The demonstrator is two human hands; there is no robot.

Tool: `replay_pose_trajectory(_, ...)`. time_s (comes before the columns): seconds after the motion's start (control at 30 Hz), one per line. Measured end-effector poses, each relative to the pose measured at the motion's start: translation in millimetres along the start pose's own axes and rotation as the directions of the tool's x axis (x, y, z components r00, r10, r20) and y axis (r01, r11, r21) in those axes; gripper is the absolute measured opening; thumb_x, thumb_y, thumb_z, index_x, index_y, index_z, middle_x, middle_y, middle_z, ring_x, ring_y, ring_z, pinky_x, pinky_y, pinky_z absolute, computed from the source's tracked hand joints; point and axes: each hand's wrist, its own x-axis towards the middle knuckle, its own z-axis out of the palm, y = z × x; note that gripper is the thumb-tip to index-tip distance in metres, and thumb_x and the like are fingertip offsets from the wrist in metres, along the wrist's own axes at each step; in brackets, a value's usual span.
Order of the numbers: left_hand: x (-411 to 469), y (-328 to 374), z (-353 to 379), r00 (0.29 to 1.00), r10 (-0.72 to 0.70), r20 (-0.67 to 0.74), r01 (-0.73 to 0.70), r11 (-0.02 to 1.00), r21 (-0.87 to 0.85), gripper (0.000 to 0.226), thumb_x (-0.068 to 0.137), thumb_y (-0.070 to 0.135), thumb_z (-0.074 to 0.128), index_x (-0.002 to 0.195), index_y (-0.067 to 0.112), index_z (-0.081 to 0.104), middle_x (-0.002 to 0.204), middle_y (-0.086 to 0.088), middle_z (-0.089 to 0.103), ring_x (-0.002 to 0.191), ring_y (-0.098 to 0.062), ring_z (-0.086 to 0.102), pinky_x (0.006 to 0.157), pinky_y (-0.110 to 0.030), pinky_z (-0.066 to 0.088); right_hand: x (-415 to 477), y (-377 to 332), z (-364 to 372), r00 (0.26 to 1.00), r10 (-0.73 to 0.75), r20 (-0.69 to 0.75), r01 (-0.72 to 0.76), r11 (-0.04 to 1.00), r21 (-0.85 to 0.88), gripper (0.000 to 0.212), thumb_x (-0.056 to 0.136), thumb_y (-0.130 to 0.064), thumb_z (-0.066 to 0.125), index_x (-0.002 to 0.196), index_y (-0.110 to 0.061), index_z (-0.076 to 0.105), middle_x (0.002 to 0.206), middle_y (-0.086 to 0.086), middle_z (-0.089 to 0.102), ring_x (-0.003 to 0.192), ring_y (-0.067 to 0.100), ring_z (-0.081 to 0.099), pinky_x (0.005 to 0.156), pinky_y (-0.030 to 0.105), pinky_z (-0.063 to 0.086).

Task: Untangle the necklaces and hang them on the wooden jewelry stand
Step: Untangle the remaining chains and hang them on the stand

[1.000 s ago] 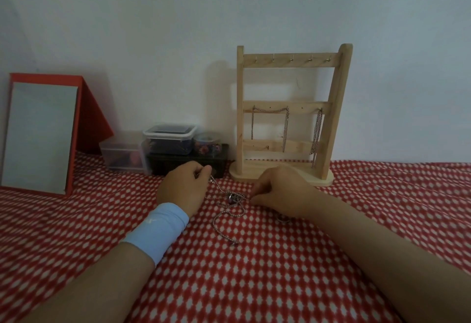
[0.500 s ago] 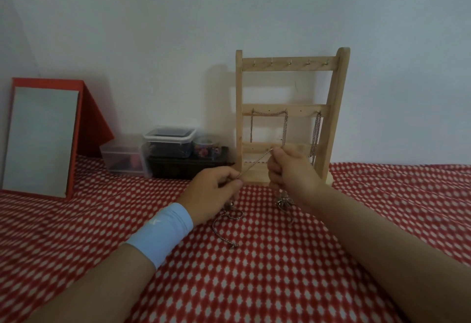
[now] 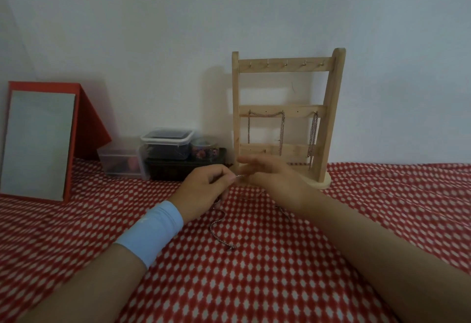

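Observation:
A thin silver necklace chain (image 3: 218, 228) trails from my left hand (image 3: 204, 190) down onto the red checked cloth. My left hand, with a light blue wristband, pinches the chain near its fingertips. My right hand (image 3: 274, 177) is blurred just to the right of it, fingers spread, touching the same chain; whether it grips it is unclear. The wooden jewelry stand (image 3: 285, 118) rises right behind both hands. Two chains (image 3: 281, 131) hang from its middle bar; the top hooks are bare.
A red-framed mirror (image 3: 38, 144) leans on the wall at the left. Clear plastic boxes (image 3: 165, 144) and a dark box (image 3: 183, 168) sit left of the stand. The red checked cloth (image 3: 254, 271) covers the surface.
Both hands lifted the chain off the cloth toward the stand, then came down again. My right hand has opened its fingers and moved left, close to my left hand.

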Motion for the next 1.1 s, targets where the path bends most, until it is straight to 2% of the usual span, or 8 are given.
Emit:
replay_pose_trajectory(0.07,0,2,2,1.000,0.010,0.004,-0.010,1.000,0.011,0.029,0.101,0.024,0.050,0.079,0.015,0.067,0.059,0.003,0.063,0.056,-0.010,0.058,0.065,-0.020,0.051,1,0,3,0.996,0.025,0.088,-0.038,0.988,0.152,0.037,0.100,-0.017,0.058,0.135,-0.027,0.057,0.097,0.000,0.077,0.086,0.015,0.073,0.089,0.033,0.057)
replay_pose_trajectory(0.13,0,2,1,1.000,-0.007,0.012,0.007,1.000,0.011,0.034,0.101,0.025,0.050,0.072,0.017,0.066,0.058,0.004,0.063,0.054,-0.008,0.057,0.066,-0.020,0.049,1,1,2,0.995,0.005,0.097,-0.006,1.000,0.013,0.026,0.101,-0.019,0.060,0.126,-0.023,0.066,0.083,-0.005,0.074,0.066,0.006,0.068,0.068,0.020,0.055)
replay_pose_trajectory(0.27,-1,-5,-7,0.986,-0.145,0.087,0.148,0.988,-0.037,0.035,0.100,0.026,0.052,0.082,0.003,0.070,0.064,0.001,0.065,0.054,-0.011,0.054,0.066,-0.023,0.050,6,3,-9,0.999,0.012,-0.037,-0.017,0.990,-0.138,0.014,0.098,-0.028,0.063,0.094,-0.029,0.077,0.092,-0.012,0.076,0.087,-0.002,0.068,0.085,0.020,0.052)
replay_pose_trajectory(0.4,0,-10,-11,0.979,-0.186,0.081,0.194,0.975,-0.105,0.034,0.101,0.029,0.049,0.088,0.006,0.071,0.073,-0.002,0.068,0.055,-0.012,0.052,0.068,-0.027,0.049,8,7,-18,0.972,0.054,-0.227,-0.094,0.981,-0.170,0.023,0.103,-0.030,0.057,0.085,-0.028,0.071,0.093,-0.010,0.069,0.085,0.004,0.062,0.076,0.024,0.046)
replay_pose_trajectory(0.57,-1,-7,-2,0.980,-0.154,0.124,0.167,0.980,-0.106,0.025,0.100,0.023,0.053,0.089,0.008,0.071,0.076,0.001,0.071,0.057,-0.010,0.057,0.067,-0.023,0.052,3,8,-9,0.992,-0.004,-0.130,-0.065,0.850,-0.522,0.016,0.096,-0.021,0.058,0.096,-0.019,0.074,0.114,-0.004,0.067,0.106,0.011,0.059,0.090,0.026,0.048)
replay_pose_trajectory(0.73,-1,-3,5,0.980,-0.148,0.133,0.176,0.956,-0.236,0.017,0.098,0.021,0.057,0.101,0.008,0.066,0.077,-0.005,0.073,0.058,-0.019,0.063,0.062,-0.027,0.054,0,1,5,0.989,0.045,0.139,-0.059,0.994,0.097,0.048,0.095,0.001,0.058,0.138,-0.019,0.053,0.109,0.005,0.075,0.077,0.012,0.072,0.070,0.025,0.057)
replay_pose_trajectory(0.87,-2,-4,4,0.970,-0.175,0.170,0.212,0.949,-0.233,0.018,0.101,0.019,0.051,0.105,0.006,0.063,0.078,-0.010,0.074,0.059,-0.022,0.065,0.061,-0.027,0.054,3,5,1,0.995,-0.054,0.088,0.073,0.972,-0.223,0.024,0.094,-0.016,0.070,0.115,-0.026,0.074,0.093,-0.012,0.075,0.082,-0.008,0.068,0.076,0.012,0.048)
replay_pose_trajectory(1.1,1,-7,4,0.974,-0.209,0.090,0.220,0.966,-0.136,0.025,0.103,0.028,0.045,0.105,0.013,0.065,0.058,-0.001,0.064,0.048,-0.014,0.055,0.071,-0.040,0.055,3,6,-8,0.995,-0.035,0.089,0.054,0.975,-0.215,0.008,0.091,-0.030,0.074,0.088,-0.027,0.081,0.089,-0.015,0.077,0.084,-0.003,0.070,0.080,0.016,0.056)
